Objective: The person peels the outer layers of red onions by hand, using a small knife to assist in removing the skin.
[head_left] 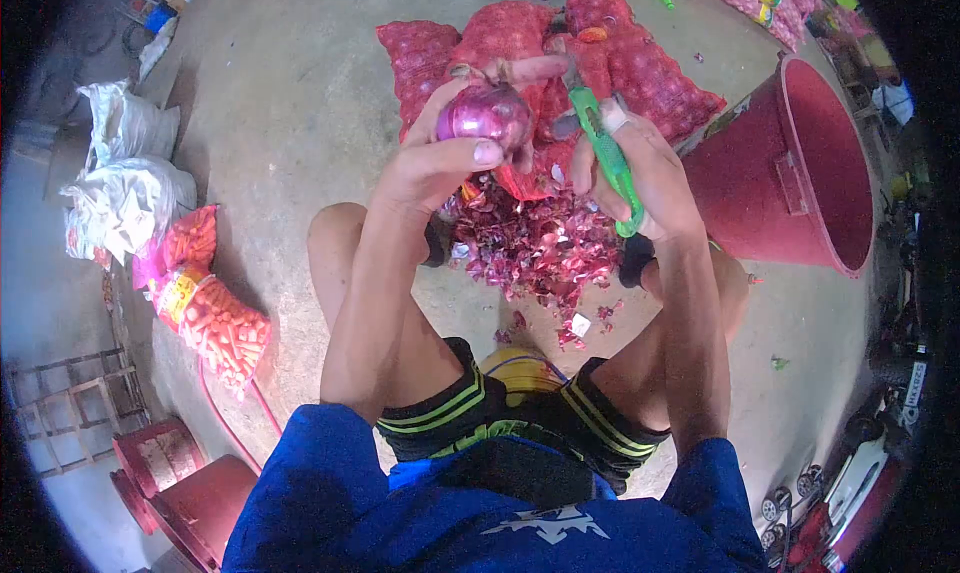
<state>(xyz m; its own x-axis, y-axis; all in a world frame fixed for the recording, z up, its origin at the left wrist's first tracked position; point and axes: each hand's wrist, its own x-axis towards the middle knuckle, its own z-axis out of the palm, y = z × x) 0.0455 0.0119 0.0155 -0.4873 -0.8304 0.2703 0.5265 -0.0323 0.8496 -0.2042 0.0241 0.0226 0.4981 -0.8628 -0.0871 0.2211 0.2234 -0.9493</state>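
We see the red onion [485,120] up in the left hand [425,163], above the floor and in front of the mesh sacks [505,38], part of which it hides from us. The left thumb presses along the onion's lower side while a finger reaches over the top, its tip near the green-handled knife [607,148]; the other fingers are mostly hidden behind the bulb. The right hand [655,178] has its fingers curled around that knife, though we cannot tell how tightly, and the blade is too blurred for us to trace. Below the hands, a loose heap of peelings [545,243] spreads between the feet, just in front of the sacks. A big red tub [765,178] takes up the floor on the right—its round mouth faces the right edge of our view. Well off to the left we find crumpled white sacks [135,208] and, next to them, a see-through bag of orange pieces [225,323], with red containers [205,503] lower down. The onion is round, smooth and glossy purple, with a dry, ragged top; the peelings look papery and curled, dark red to pink. The sacks are bulging red netting, lumpy with round shapes, the tub looks like hard plastic, and the floor [270,113]—grey, flat and stained—looks like concrete.
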